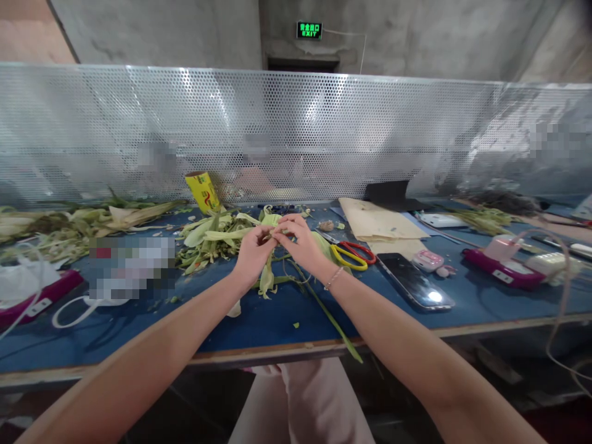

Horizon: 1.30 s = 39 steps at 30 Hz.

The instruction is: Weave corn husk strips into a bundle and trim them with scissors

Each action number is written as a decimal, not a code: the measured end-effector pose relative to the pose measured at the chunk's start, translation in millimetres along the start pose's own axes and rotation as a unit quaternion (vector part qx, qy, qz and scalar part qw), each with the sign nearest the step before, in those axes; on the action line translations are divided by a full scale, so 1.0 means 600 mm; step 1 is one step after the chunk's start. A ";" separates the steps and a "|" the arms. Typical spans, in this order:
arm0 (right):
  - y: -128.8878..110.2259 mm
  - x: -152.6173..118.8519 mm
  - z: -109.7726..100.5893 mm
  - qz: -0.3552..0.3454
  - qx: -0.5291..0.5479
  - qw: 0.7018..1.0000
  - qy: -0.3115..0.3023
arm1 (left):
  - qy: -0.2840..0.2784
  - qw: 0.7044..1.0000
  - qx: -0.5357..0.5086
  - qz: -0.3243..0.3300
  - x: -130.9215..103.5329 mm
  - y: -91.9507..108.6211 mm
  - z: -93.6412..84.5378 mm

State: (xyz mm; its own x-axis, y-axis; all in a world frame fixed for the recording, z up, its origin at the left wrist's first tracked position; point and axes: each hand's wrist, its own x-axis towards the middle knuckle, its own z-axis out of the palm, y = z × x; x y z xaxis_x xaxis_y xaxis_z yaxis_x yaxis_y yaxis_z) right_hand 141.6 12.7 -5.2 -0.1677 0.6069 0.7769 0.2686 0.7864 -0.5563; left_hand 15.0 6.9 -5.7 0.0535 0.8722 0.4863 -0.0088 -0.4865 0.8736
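My left hand point(256, 246) and my right hand point(298, 240) meet above the blue table, fingertips pinched together on a pale green husk strip point(267, 275) that hangs below them. Fingers hide most of what they hold. A heap of green husks and leaves point(210, 240) lies just left of my left hand. From beneath my right hand a long green stalk point(330, 317) slants towards the table's front edge. Scissors with red and yellow handles point(354, 256) rest to the right of my right hand.
Left: yellow tube point(202, 191), more husks point(92, 225), a blurred packet and purple power strip point(44, 299). Right: brown paper point(379, 220), phone point(414, 280), pink case point(428, 260), another purple power strip point(499, 271). Perforated metal screen point(287, 132) stands behind the table.
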 end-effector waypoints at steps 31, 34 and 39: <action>-0.002 0.005 -0.004 0.278 0.381 0.882 -0.011 | -0.033 0.998 -0.048 -0.019 0.005 0.019 -0.006; 0.000 0.004 -0.001 0.268 0.349 0.898 -0.006 | -0.028 0.998 -0.048 -0.025 0.002 0.023 -0.005; 0.002 0.004 0.005 0.248 0.305 0.919 0.030 | 0.002 0.998 -0.053 -0.016 -0.003 0.026 0.003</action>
State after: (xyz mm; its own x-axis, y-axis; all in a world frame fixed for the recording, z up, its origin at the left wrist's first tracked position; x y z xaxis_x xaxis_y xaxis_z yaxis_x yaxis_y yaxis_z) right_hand 138.9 15.5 -5.0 -0.1108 0.9151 0.3878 -0.2873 0.3440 -0.8939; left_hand 16.6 -2.5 6.9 0.0520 0.8879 0.4571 -0.1123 -0.4497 0.8861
